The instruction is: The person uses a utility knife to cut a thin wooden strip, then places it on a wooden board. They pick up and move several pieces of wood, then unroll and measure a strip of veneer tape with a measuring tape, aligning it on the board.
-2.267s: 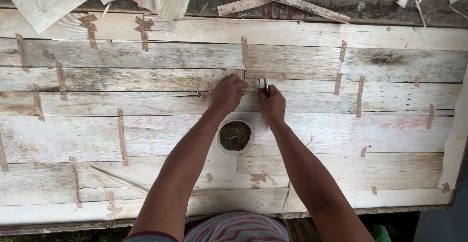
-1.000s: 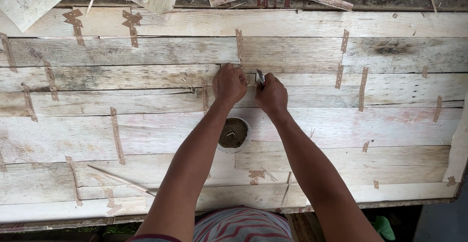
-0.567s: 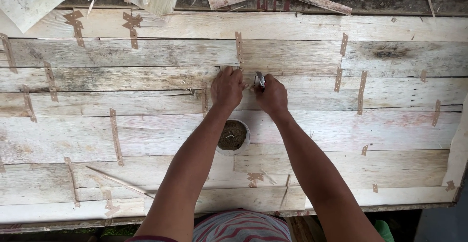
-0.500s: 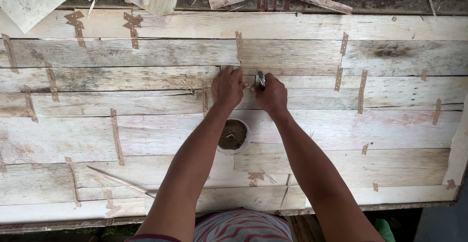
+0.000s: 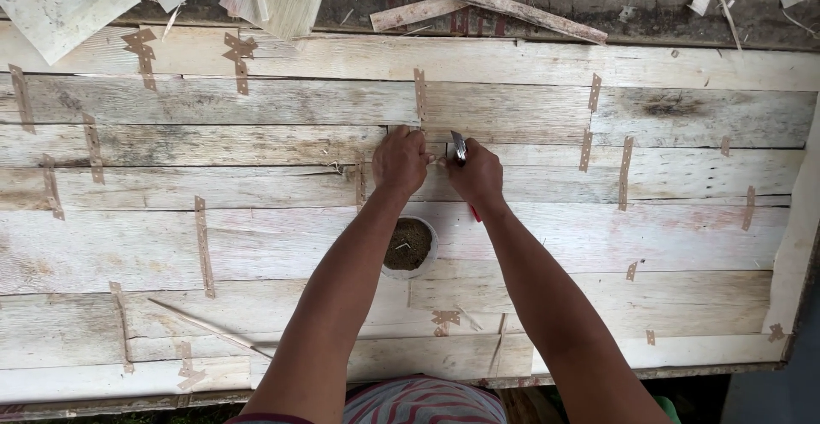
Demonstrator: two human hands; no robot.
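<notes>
Head view: my left hand (image 5: 399,161) presses flat on the veneer sheet (image 5: 256,219) at mid-seam; my right hand (image 5: 476,176) grips a knife (image 5: 459,146). Best I cut slowly along the joint

Single head-worn camera, looking steeply down, arm's-reach close, over wooden sheet (image 5: 256,245), hands central

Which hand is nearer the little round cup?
Left. The left hand lies just above the cup; the right hand, holding a tool, sits above and rightward.
</notes>
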